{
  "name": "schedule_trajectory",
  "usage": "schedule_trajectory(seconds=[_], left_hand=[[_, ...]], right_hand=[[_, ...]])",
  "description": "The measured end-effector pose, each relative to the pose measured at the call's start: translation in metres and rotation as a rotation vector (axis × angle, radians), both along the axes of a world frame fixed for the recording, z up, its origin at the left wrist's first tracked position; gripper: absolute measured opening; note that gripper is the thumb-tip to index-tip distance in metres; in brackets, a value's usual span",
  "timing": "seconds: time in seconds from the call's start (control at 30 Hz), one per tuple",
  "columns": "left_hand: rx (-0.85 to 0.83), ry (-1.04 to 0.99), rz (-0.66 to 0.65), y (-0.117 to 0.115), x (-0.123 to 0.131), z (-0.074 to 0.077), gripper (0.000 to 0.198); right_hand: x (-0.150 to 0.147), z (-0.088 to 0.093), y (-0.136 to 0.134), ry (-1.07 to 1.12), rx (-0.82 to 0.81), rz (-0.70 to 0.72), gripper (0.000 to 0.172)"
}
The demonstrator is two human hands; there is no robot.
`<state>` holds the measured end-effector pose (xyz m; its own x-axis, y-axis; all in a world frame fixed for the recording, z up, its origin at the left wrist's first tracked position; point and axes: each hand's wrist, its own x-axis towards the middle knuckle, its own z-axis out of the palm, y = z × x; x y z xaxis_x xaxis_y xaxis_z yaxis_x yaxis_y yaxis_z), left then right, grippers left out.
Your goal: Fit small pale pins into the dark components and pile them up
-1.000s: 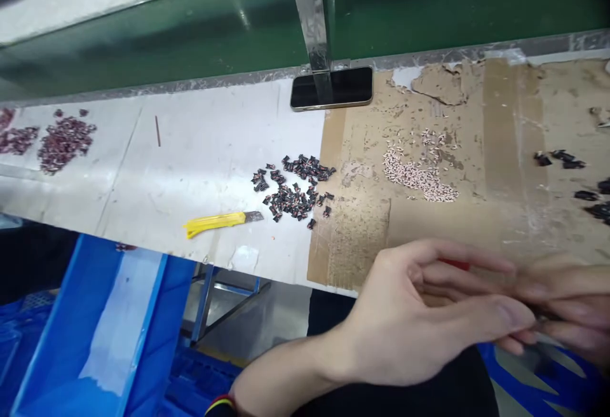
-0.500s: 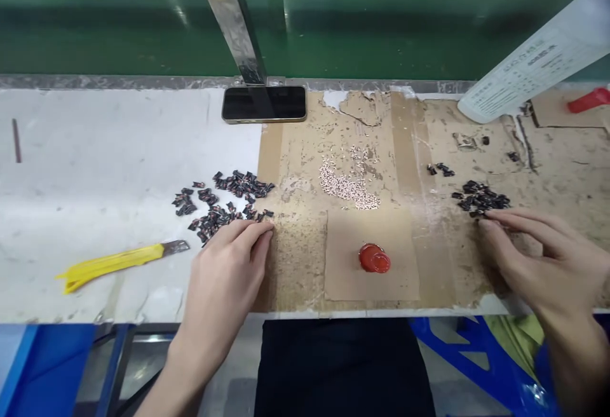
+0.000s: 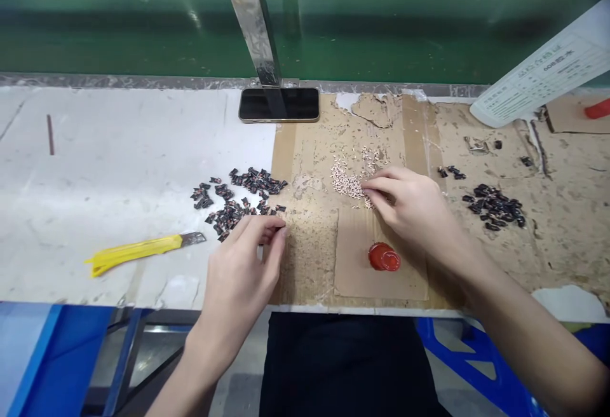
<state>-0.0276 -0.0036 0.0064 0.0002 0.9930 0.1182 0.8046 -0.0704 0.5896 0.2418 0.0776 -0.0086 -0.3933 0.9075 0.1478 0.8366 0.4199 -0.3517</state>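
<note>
Pale pink pellets (image 3: 344, 183) lie heaped on patched cardboard (image 3: 309, 258) toward the back of the white worktop (image 3: 119, 163); the right hand (image 3: 410, 207) curves over them, fingertips touching the heap, any grip unclear; the left hand (image 3: 245, 264) pinches thumb to fingers beside a scatter of small dark parts (image 3: 233, 210), whether holding one cannot be told; a red blob (image 3: 384, 257) sits just below the right hand.

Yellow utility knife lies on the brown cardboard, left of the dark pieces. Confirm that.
Wrong surface. The head view shows the yellow utility knife lying on the white surface, not the brown cardboard. It is left of the dark pieces, as you said.
</note>
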Motion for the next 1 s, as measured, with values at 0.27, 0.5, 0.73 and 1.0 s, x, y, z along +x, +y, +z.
schedule_trajectory(seconds=[0.27,0.5,0.73,1.0], left_hand=[[-0.074,-0.397,0.075,-0.002,0.015,0.004,0.002],[0.010,-0.505,-0.111,0.000,0.051,0.017,0.022],[0.095,-0.602,-0.283,0.000,0.086,0.027,0.010],[0.264,-0.363,-0.353,-0.003,0.086,0.018,0.017]], right_hand=[[-0.003,0.006,-0.001,0.136,0.031,-0.055,0.020],[0.018,0.016,-0.025,0.875,-0.334,-0.321,0.013],[0.014,0.028,-0.062,1.251,-0.718,-0.218,0.011],[0.012,0.032,-0.084,1.080,-0.446,-0.311,0.022]])
